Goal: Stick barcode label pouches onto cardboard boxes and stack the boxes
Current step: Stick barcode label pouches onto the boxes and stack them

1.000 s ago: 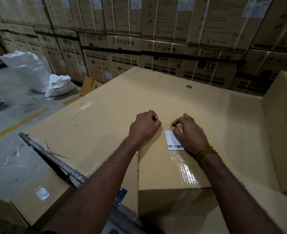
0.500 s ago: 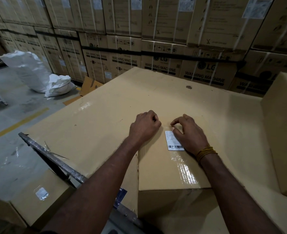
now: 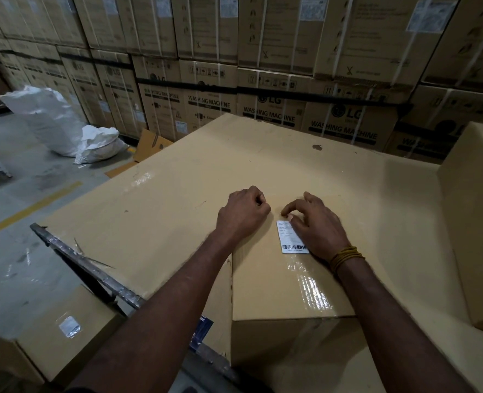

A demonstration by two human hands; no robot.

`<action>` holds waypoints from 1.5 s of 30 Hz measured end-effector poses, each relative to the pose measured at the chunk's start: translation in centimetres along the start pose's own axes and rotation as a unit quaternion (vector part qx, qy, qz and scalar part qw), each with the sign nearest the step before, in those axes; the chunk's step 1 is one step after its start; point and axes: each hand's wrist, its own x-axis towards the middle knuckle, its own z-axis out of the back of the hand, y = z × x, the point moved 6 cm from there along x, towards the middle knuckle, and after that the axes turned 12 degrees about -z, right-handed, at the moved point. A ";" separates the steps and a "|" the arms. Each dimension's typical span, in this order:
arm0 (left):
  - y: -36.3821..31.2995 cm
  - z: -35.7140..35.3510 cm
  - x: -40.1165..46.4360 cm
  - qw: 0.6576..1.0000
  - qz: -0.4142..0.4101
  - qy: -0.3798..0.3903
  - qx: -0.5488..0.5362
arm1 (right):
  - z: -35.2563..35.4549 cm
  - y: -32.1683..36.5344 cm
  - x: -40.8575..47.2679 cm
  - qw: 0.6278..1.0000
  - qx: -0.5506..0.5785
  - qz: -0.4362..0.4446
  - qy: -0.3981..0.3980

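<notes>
Left hand point(image 3: 241, 215) fisted, empty, resting on cardboard box point(image 3: 266, 285) top. Right hand point(image 3: 317, 226) fingers loosely curled, relaxed, over barcode label point(image 3: 290, 241), holding nothing.

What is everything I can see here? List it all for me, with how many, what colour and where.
Cardboard box: one, tan, near centre, under both hands, shiny clear tape on its top.
Barcode label: one, white, on that box's top, beside the right hand.
Large cardboard sheet: one, tan, spread beneath the box.
Tall box: one, tan, far right.
Low box: one, tan, bottom left, with a clear pouch on top.
Washing machine cartons: many, brown, stacked along the back wall.
Sacks: two, white, on the floor at left.
Wrist threads: several turns, yellow, on the right wrist.
Left hand: fist, resting on the cardboard.
Right hand: fingers curled, at the label's top edge.
</notes>
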 end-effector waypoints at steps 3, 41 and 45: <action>0.0 0.0 0.0 1.000 -0.001 0.000 0.000 | 0.0 -0.2 0.1 1.000 -0.002 0.001 -0.004; 0.1 0.0 -0.1 1.000 0.002 0.004 -0.004 | 0.4 -0.7 0.0 0.998 0.047 -0.030 -0.028; 0.1 0.0 0.0 1.000 0.003 0.005 -0.002 | 0.5 -0.6 0.1 0.999 0.040 -0.019 -0.027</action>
